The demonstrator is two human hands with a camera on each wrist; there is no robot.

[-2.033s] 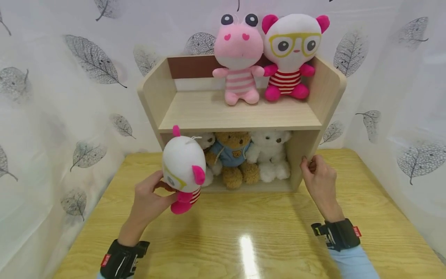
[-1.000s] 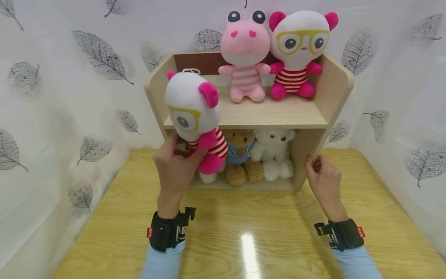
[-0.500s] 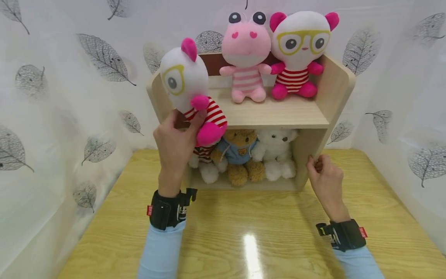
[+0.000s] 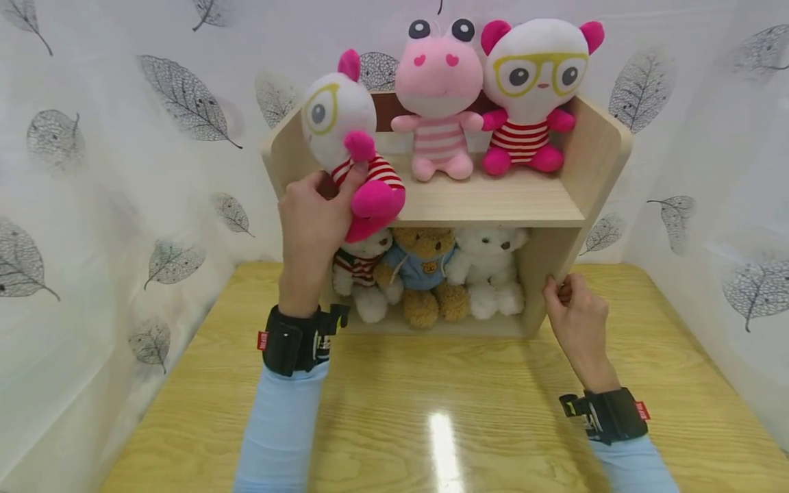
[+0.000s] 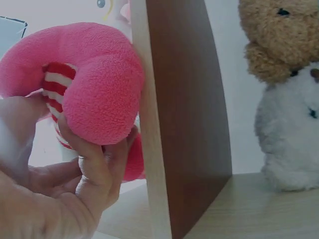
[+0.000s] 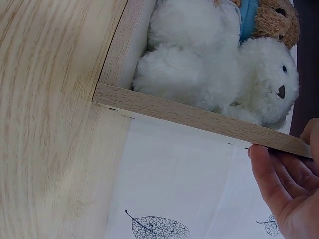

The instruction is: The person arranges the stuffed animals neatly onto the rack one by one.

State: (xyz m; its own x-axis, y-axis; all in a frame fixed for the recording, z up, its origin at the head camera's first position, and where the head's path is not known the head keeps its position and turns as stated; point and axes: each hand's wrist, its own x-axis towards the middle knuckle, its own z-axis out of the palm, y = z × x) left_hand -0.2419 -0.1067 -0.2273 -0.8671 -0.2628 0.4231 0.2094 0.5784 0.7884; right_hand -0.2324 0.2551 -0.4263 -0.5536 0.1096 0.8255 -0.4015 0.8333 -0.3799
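My left hand point(image 4: 317, 216) grips a panda plush point(image 4: 342, 120) with yellow glasses by its red-striped body. The panda leans back, its face turned left, in front of the upper shelf's left part. In the left wrist view, its pink leg point(image 5: 102, 94) is beside the shelf board's front edge point(image 5: 155, 124). My right hand point(image 4: 576, 315) pinches the front edge of the bookshelf's right side panel point(image 4: 545, 274); in the right wrist view, the fingers point(image 6: 269, 177) lie along its outer face. A pink hippo-like plush point(image 4: 437, 79) and a second panda plush point(image 4: 536, 75) sit on the upper shelf.
On the lower shelf sit a white bear in a striped top point(image 4: 370, 301), a brown bear in a blue hoodie point(image 4: 425, 274) and a white bear point(image 4: 490, 274). The bookshelf stands on a wooden table point(image 4: 394, 397) before a leaf-print backdrop point(image 4: 154, 205).
My left hand has lifted the panda from low at the shelf's left front up to the upper shelf, tilting it back. The right hand has kept its hold on the side panel.
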